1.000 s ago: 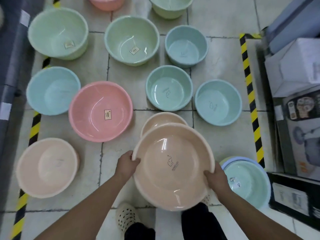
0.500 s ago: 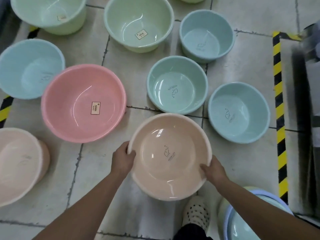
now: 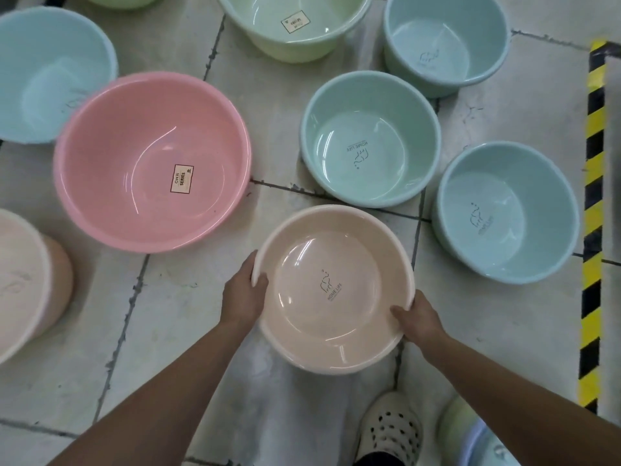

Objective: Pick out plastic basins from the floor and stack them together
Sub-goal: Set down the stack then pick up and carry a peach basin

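Peach plastic fills the middle of your view: the peach basin (image 3: 332, 290) sits low over the tiled floor (image 3: 174, 314), and both your hands have it by the rim. Your left hand (image 3: 243, 295) grips the rim at nine o'clock, thumb hooked over the edge. Your right hand (image 3: 420, 319) grips it at four o'clock, thumb lying on the inner wall. The other fingers of both hands curl under the outside, out of sight. Whether the basin touches the floor cannot be told. Printed inside it is a small line-drawn animal over the words "HOME LIFE".

From that basin, at ten o'clock, lies the big pink basin (image 3: 151, 159), whose sticker reads "CHN SERIES". At twelve o'clock stands the mint basin (image 3: 369, 139), also marked "HOME LIFE" with the same drawing. At two o'clock is a pale blue basin (image 3: 507, 213), just beside the mint one, with a print too blurred to read. Farther off, at one o'clock, sits a second blue basin (image 3: 445, 42), and at twelve the green basin (image 3: 295, 25), its label unreadable. A third blue basin (image 3: 47, 72) lies at ten o'clock, beyond the pink one, and another peach basin (image 3: 30, 280) is cut off at nine.

Yellow-and-black tape (image 3: 593, 230) runs along the right edge. Your white perforated shoe (image 3: 389, 428) shows at five o'clock.
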### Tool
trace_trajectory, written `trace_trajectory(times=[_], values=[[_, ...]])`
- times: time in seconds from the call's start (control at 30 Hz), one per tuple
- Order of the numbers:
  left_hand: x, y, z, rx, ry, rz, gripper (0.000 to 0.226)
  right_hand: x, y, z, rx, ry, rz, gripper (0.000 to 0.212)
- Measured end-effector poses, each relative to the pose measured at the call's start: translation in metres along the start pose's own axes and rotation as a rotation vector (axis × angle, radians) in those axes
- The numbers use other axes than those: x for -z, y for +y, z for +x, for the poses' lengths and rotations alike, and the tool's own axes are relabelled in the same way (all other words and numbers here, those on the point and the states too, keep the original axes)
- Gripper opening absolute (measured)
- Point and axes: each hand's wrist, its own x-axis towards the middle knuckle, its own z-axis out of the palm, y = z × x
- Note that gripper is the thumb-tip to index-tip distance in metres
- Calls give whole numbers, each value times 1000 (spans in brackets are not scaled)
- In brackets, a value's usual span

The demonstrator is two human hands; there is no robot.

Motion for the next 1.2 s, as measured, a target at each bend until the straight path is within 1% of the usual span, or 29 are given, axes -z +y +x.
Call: trace_trajectory(times=[0.07, 0.17, 0.27, 0.37, 0.43, 0.5, 0.57, 0.67, 0.77, 0.9, 1.0, 1.1, 1.2], values=[[-1, -8, 6, 39, -34, 63, 37, -4, -1, 1, 4, 20, -11, 47], [2, -14, 11, 156, -67, 108, 20, -3, -4, -4, 18, 19, -27, 46], [20, -15, 4, 181, -99, 56, 11, 5, -15, -22, 39, -6, -15, 36], [57, -16, -18, 175, -90, -42, 12, 8, -39, -55, 91, -34, -5, 30], [90, -15, -37, 209, -65, -134, 12, 3, -62, -84, 146, -13, -1, 30], [121, -13, -57, 241, -31, -197, 14, -5, -88, -111, 200, 13, 2, 35], [166, -13, -76, 262, 44, -252, 17, -20, -119, -144, 235, -16, -16, 40], [244, -17, -103, 284, 156, -314, 14, -49, -169, -196, 291, -94, -87, 32], [322, -27, -125, 315, 220, -366, 16, -86, -218, -248, 329, -148, -139, 29], [410, -47, -154, 346, 294, -364, 16, -138, -276, -312, 350, -214, -200, 29], [463, -67, -173, 387, 320, -354, 13, -174, -315, -352, 382, -251, -269, 37], [505, -88, -185, 432, 348, -363, 11, -207, -349, -385, 445, -280, -345, 43], [534, -109, -184, 472, 406, -395, 11, -241, -377, -402, 515, -280, -411, 41]])
